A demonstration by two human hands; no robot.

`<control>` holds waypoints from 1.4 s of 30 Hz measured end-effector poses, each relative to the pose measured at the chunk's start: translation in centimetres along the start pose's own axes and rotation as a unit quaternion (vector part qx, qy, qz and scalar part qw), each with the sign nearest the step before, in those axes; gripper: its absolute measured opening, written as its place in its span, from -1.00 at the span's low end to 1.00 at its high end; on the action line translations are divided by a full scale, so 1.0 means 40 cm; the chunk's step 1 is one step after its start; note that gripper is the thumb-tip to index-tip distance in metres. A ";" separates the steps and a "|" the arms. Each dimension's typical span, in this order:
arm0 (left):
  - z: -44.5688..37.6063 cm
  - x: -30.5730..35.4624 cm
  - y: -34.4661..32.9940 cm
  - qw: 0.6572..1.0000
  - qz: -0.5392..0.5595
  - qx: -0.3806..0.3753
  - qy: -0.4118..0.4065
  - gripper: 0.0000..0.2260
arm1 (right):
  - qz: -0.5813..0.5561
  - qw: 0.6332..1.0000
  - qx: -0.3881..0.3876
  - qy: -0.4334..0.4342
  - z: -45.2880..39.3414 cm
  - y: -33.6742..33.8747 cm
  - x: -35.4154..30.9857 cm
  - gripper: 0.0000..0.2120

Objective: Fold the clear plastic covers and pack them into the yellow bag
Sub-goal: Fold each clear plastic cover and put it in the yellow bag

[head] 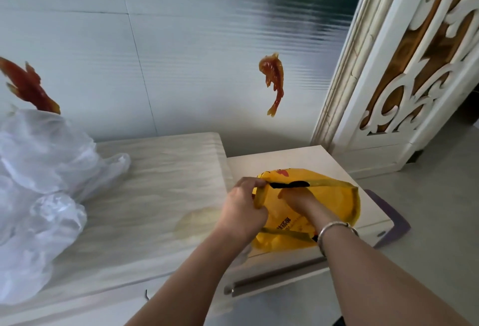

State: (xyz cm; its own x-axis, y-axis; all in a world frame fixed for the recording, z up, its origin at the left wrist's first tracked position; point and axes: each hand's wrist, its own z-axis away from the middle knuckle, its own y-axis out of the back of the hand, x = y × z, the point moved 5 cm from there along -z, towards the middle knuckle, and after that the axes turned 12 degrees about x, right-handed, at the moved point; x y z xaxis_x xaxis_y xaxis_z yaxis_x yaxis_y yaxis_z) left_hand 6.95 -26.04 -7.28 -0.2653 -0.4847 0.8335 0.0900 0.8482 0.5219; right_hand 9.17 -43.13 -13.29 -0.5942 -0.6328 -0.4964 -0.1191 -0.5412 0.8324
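Note:
The yellow bag lies open on a lower white cabinet top at centre right. My left hand grips the bag's near-left rim and holds its mouth open. My right hand reaches down inside the bag; its fingers are hidden by the rim and the plastic. A silver bracelet sits on that wrist. A big loose heap of clear plastic covers rests at the left end of the pale wood-grain counter.
A purple board sticks out past the cabinet's right edge. A metal drawer handle runs along the cabinet front. Behind stands a pale wall with orange fish decals, and a carved white door panel at the right.

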 end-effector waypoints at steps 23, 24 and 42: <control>0.114 -0.004 0.036 0.992 -0.018 -0.121 -0.015 -0.62 | 0.107 0.984 -0.022 0.139 0.312 0.168 -0.025 -0.72; 0.118 -0.006 0.057 0.994 -0.014 -0.109 -0.017 -0.63 | 0.101 0.984 -0.017 0.143 0.319 0.164 -0.037 -0.72; 0.155 -0.130 0.499 0.982 -0.036 0.183 0.023 -0.66 | -0.075 0.947 -0.064 0.306 0.417 -0.096 -0.423 -0.74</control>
State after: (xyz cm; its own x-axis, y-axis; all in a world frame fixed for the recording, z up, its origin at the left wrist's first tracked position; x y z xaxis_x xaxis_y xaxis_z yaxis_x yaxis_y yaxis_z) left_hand 4.18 -5.27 -2.33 -0.2144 -0.5482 0.8084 -0.2816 0.8272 0.4863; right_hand 6.41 -21.09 -3.98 -0.0021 -0.7245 -0.6892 -0.0458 -0.6884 0.7238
